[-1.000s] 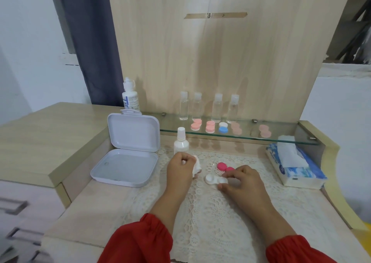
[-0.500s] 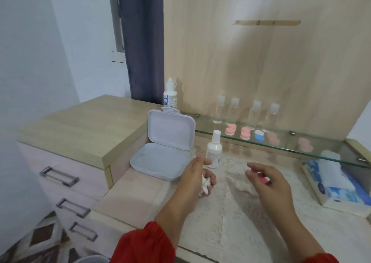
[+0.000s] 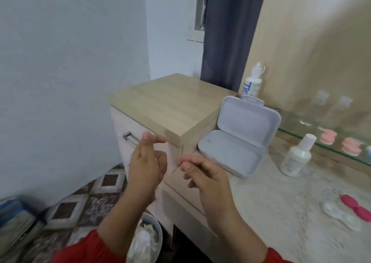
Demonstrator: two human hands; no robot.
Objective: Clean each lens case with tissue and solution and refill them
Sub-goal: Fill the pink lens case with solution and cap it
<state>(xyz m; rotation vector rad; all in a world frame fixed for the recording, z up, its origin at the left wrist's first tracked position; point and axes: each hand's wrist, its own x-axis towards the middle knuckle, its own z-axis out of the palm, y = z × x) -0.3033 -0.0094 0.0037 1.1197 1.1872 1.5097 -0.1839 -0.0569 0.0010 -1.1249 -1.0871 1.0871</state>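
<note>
Both hands raised off the desk edge, nothing visibly held: left hand point(image 3: 145, 162) loosely curled, right hand point(image 3: 202, 174) fingers relaxed. Clear lens case point(image 3: 341, 215) and pink lens case point(image 3: 356, 204) lie at 4 o'clock. Solution bottle point(image 3: 252, 85) label blurred, unreadable.

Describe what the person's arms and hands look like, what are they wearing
Both arms wear red sleeves gathered at the cuff, ending partway down the forearm: the left sleeve and the right sleeve. The left hand and right hand are bare, with no gloves; no rings, watch or bracelets show. The fingernails look short and unpainted.
</note>
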